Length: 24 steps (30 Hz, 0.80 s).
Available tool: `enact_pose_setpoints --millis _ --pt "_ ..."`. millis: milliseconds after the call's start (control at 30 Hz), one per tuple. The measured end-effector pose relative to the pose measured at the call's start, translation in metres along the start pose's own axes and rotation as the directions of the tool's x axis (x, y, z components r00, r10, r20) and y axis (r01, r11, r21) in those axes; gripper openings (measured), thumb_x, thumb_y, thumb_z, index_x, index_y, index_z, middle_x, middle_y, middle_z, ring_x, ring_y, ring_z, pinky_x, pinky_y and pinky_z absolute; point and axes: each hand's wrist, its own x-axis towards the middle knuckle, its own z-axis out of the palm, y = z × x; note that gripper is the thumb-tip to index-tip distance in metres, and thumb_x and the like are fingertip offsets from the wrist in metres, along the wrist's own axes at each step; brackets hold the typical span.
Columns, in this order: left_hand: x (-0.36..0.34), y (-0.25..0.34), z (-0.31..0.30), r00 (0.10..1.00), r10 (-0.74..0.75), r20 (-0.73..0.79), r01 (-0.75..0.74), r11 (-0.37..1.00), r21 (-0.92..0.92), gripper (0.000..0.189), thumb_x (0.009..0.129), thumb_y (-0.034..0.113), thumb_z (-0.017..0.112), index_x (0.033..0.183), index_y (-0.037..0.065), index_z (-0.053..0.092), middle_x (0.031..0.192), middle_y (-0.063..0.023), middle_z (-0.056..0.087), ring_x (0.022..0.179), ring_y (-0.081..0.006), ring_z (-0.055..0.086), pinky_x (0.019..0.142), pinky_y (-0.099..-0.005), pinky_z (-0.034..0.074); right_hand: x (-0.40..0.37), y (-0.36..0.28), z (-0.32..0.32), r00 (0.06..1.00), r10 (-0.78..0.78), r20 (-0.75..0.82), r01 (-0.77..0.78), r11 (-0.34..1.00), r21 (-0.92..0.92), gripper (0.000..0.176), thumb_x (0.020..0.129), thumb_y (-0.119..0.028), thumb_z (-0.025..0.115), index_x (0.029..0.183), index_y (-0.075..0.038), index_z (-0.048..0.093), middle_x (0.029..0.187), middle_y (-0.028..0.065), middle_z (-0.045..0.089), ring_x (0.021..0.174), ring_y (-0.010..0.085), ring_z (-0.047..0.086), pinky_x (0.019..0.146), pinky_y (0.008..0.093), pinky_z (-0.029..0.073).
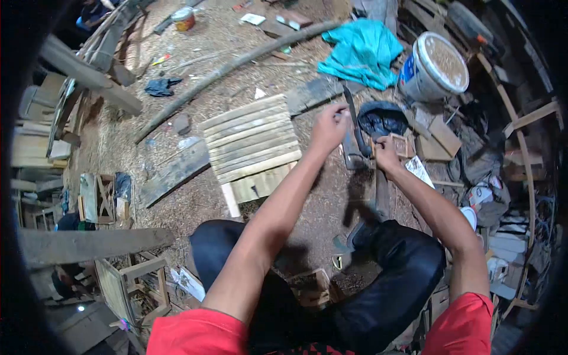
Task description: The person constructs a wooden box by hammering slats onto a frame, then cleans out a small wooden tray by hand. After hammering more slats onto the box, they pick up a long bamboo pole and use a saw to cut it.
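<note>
My left hand (329, 129) is raised in front of me with its fingers curled and pinched together, just left of a long dark narrow tool (348, 100). Its grip is too small to make out. Close by on the right, my right hand (387, 155) has its fingers closed at the lower end of that dark tool, beside a small wooden frame-like box (402, 146). Just beyond it lies a black plastic bag (383, 112), opened at the top. A panel of pale wooden slats (251, 139) rests on the ground left of my left forearm.
A white bucket (414, 74) filled with pale material stands at the back right, next to a teal plastic sheet (364, 50). One long pole (231, 68) crosses the littered ground. Wooden frames (136, 284) and a thick beam (94, 244) are at left.
</note>
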Motion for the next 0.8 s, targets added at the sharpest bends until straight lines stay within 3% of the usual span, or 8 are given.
enact_pose_setpoints --millis 100,233,267,333,500,600,633,800 --pt "0.0 0.033 -0.092 0.989 -0.047 -0.141 0.058 0.995 0.078 0.026 0.091 0.012 0.06 0.114 0.002 0.067 0.099 -0.0186 0.07 0.083 -0.0231 0.068 0.074 -0.0334 0.053 -0.015 -0.13 -0.008 0.966 0.208 0.15 -0.236 0.952 0.195 0.023 0.091 -0.02 0.059 0.109 -0.006 0.06 0.103 0.0193 0.067 0.099 0.0337 0.064 0.086 0.0386 0.048" --pt "-0.025 0.002 -0.198 0.842 -0.048 -0.538 0.165 0.971 0.171 0.032 0.091 0.009 0.056 0.121 -0.001 0.063 0.104 -0.0225 0.069 0.093 -0.0305 0.069 0.08 -0.0367 0.054 -0.021 -0.173 0.055 0.98 -0.055 0.19 0.03 0.99 0.136 0.028 0.09 -0.021 0.06 0.11 -0.005 0.071 0.103 0.0194 0.072 0.097 0.031 0.069 0.086 0.0387 0.051" --pt "-0.034 -0.001 -0.219 0.758 -0.191 -0.623 0.207 0.977 -0.048 0.035 0.091 0.009 0.054 0.123 -0.003 0.061 0.109 -0.0234 0.069 0.098 -0.0317 0.068 0.085 -0.0381 0.052 -0.028 -0.181 0.071 0.981 -0.055 0.186 0.014 0.977 0.213 0.028 0.09 -0.022 0.061 0.109 -0.005 0.071 0.105 0.0202 0.071 0.1 0.0326 0.068 0.087 0.0388 0.051" --pt "-0.053 -0.04 -0.256 0.657 -0.261 -0.707 0.297 0.952 -0.076 0.038 0.091 0.011 0.054 0.124 -0.006 0.059 0.111 -0.0247 0.068 0.101 -0.034 0.068 0.089 -0.0401 0.051 -0.038 -0.203 0.087 0.98 -0.085 0.178 0.067 0.992 0.103 0.03 0.09 -0.025 0.062 0.109 -0.005 0.072 0.106 0.02 0.071 0.103 0.0337 0.068 0.088 0.0387 0.051" --pt "-0.109 -0.097 -0.301 0.524 -0.453 -0.721 0.55 0.827 -0.121 0.04 0.089 0.018 0.055 0.119 -0.007 0.061 0.11 -0.0279 0.067 0.101 -0.0393 0.066 0.089 -0.0434 0.05 -0.056 -0.246 0.097 0.968 0.18 0.175 -0.179 0.984 -0.023 0.068 0.081 -0.064 0.066 0.11 -0.002 0.072 0.102 0.0187 0.073 0.104 0.0283 0.067 0.09 0.0373 0.049" --pt "-0.126 -0.085 -0.308 0.531 -0.529 -0.662 0.656 0.751 -0.074 0.04 0.088 0.02 0.054 0.115 -0.008 0.063 0.108 -0.0286 0.067 0.099 -0.0417 0.065 0.087 -0.0452 0.05 -0.047 -0.214 0.118 0.916 0.163 0.367 -0.085 0.972 -0.22 0.078 0.078 -0.072 0.064 0.109 -0.001 0.072 0.098 0.0198 0.072 0.095 0.0276 0.069 0.085 0.0383 0.051" --pt "-0.13 -0.086 -0.303 0.562 -0.473 -0.679 0.637 0.77 -0.009 0.041 0.088 0.021 0.056 0.115 -0.009 0.062 0.105 -0.0281 0.068 0.097 -0.042 0.065 0.085 -0.0462 0.05 -0.053 -0.21 0.114 0.945 0.019 0.326 0.029 0.989 -0.143 0.082 0.076 -0.074 0.065 0.104 0.002 0.072 0.088 0.0166 0.071 0.08 0.0248 0.068 0.074 0.0387 0.053" --pt "-0.165 -0.114 -0.276 0.772 -0.462 -0.436 0.562 0.817 0.129 0.052 0.087 0.028 0.063 0.121 -0.011 0.058 0.109 -0.0309 0.065 0.103 -0.0436 0.063 0.091 -0.045 0.049 -0.054 -0.192 0.124 0.926 0.046 0.374 -0.048 0.999 -0.005 0.088 0.071 -0.072 0.07 0.11 0.007 0.069 0.105 0.0243 0.07 0.102 0.0314 0.068 0.091 0.0392 0.05"
